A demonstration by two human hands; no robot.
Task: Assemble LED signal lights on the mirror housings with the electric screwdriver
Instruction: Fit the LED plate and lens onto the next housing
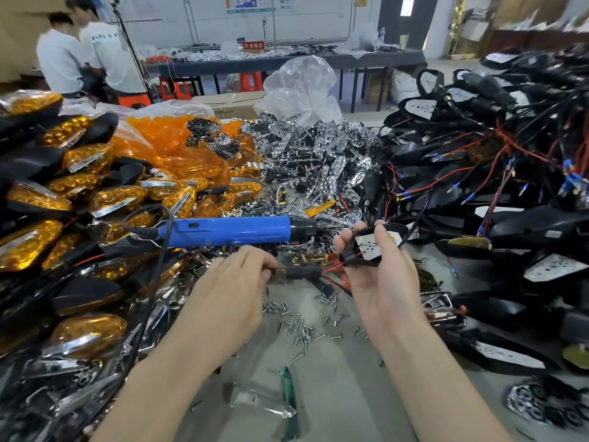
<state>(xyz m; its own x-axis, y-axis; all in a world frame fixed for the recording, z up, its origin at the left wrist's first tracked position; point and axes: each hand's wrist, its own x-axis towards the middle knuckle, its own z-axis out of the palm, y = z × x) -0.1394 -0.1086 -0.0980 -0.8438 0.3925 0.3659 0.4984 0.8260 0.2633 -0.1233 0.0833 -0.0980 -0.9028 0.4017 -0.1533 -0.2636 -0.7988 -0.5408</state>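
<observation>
My right hand (pixel 384 275) grips a small black mirror housing (pixel 381 240) with a white LED board facing me. Its black stem (pixel 302 273) with red wires runs left across the gap, and my left hand (pixel 232 282) pinches the stem's metal end. The blue electric screwdriver (pixel 232 231) lies on its side just beyond my hands, tip pointing right toward the housing, cable looping off to the left. Loose silver screws (pixel 302 327) are scattered on the grey table between my forearms.
Finished amber-lens lights (pixel 79 193) are heaped at left, loose orange lenses (pixel 172 145) behind them, chrome reflectors (pixel 318 154) in the middle, and black wired housings (pixel 497 173) piled at right. A clear bag (pixel 299 84) stands behind. Two people (pixel 86 52) stand far left by a long table.
</observation>
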